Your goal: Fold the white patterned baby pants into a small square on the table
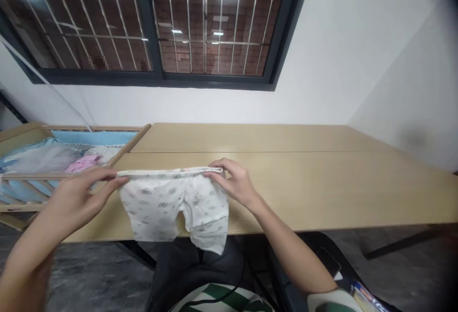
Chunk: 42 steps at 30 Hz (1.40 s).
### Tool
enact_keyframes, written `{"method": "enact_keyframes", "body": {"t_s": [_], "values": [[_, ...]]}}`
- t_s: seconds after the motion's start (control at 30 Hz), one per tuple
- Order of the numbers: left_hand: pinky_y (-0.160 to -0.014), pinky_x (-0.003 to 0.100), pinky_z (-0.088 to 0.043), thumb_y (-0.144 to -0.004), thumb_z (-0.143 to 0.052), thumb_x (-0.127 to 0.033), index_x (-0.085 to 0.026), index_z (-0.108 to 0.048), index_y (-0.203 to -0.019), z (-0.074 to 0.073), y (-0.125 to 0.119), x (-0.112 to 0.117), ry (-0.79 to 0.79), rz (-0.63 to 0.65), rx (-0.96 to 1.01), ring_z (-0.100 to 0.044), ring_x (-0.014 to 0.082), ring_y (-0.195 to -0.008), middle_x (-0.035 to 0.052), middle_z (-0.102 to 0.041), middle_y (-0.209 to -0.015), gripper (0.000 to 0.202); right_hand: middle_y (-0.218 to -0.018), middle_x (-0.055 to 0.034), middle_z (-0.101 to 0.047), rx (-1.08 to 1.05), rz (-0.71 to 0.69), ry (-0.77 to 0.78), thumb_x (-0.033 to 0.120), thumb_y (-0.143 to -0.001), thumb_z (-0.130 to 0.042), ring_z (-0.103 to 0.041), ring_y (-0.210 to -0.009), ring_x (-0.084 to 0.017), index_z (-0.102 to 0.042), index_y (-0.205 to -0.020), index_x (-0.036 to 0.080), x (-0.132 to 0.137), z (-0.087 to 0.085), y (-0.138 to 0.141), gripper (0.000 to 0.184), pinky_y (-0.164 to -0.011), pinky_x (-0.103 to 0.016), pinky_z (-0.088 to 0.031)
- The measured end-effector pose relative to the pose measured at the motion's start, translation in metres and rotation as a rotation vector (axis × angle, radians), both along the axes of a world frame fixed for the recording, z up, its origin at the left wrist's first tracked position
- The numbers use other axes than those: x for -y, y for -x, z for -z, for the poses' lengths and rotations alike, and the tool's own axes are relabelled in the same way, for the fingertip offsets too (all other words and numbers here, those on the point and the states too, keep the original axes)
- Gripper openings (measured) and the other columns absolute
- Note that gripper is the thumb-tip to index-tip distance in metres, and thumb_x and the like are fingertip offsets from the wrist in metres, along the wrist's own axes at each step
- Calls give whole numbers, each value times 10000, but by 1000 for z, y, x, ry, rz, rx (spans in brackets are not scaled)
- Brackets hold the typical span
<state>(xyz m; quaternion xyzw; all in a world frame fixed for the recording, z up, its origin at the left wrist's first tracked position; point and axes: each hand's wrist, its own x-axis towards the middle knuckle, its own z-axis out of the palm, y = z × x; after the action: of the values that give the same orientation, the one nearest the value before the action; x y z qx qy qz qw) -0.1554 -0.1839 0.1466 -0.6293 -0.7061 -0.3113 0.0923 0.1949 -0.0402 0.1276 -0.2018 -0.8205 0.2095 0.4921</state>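
Note:
A small pair of white shorts [153,207] with a faint grey-green print hangs by its waistband between my two hands, over the near edge of the wooden table [304,183]. My left hand [84,197] pinches the left end of the waistband between thumb and fingers. At the right end, my right hand [234,183] grips the band the same way. The waistband is stretched out nearly straight, and both legs dangle, the right one reaching a little past the table edge.
Left of the table stands a wooden crib [25,177] with blue lining, holding a pink cloth [84,163] and other bedding. A barred window [214,80] is in the wall behind. To my lower right is a dark chair [318,245] with a phone-like dark object [328,262] on it.

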Motion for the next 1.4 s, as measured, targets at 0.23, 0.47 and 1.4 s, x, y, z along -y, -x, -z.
{"method": "enact_keyframes", "body": {"t_s": [0.23,0.47,1.4], "values": [[-664,267,-438,-913,-512,-553,-211,-675,-854,39,-22,-148,248,237,137,-620,199,-741,16,-686,-784,383,-1071,-116,-646,173,131,-28,313,-1019,-536,-639,-1021,-234,-713,-1065,198,-102,44,-9,216,-928,-380,-521],[-728,273,-422,-934,-523,-375,-207,-673,-998,103,-45,-244,444,79,177,-668,219,-906,63,-745,-977,234,-1050,-113,-641,400,255,241,156,-947,-530,-613,-1058,-235,-713,-1025,155,-198,112,0,199,-983,-372,-473],[-839,507,-521,-851,-523,-447,-122,-737,-919,132,-295,-89,613,522,10,-704,367,-901,172,-744,-898,395,-826,-49,-735,589,482,544,232,-814,-726,-663,-766,-156,-682,-819,147,-253,129,1,96,-698,-222,-471]]}}
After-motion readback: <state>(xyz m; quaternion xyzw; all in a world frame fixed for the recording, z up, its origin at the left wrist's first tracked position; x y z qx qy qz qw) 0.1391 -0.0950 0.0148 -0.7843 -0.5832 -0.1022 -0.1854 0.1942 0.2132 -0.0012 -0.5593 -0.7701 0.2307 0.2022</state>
